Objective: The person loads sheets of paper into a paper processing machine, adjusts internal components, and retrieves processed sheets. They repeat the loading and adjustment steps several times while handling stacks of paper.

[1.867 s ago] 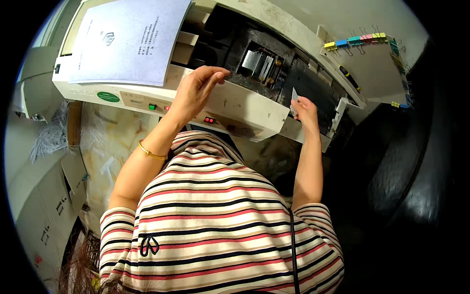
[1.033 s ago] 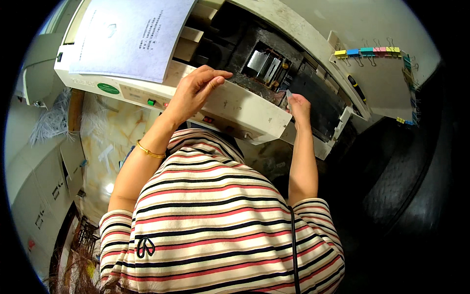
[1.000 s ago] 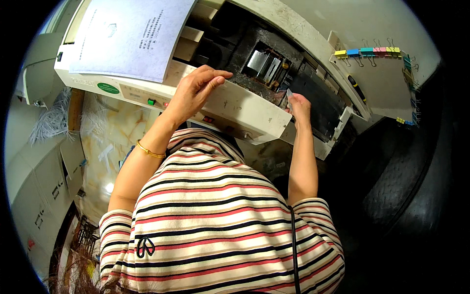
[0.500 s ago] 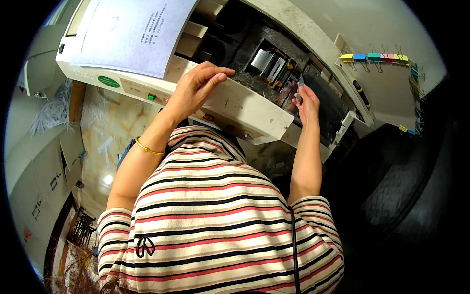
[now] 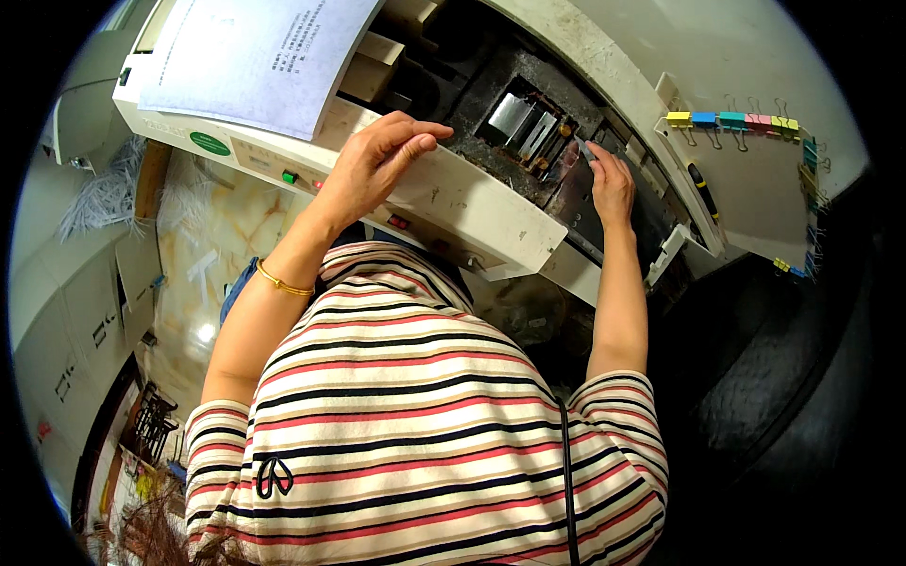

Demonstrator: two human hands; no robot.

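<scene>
My right hand is closed on a thin grey blade-like piece, whose tip points toward the dark opening of a cream machine. In that opening lie shiny metal rollers and plates, with stained, grimy surfaces around them. My left hand is over the machine's front edge, left of the opening. Its index finger and thumb stretch to the right, the other fingers bend loosely, and nothing shows in it.
A printed white sheet lies on the machine's left part. On the right, a board carries several coloured binder clips, with a black-and-yellow utility knife beside it. Shredded paper is heaped at the left.
My right hand has moved slightly to the right with the blade-like piece, which now tilts more to the left. My left hand has barely moved.
</scene>
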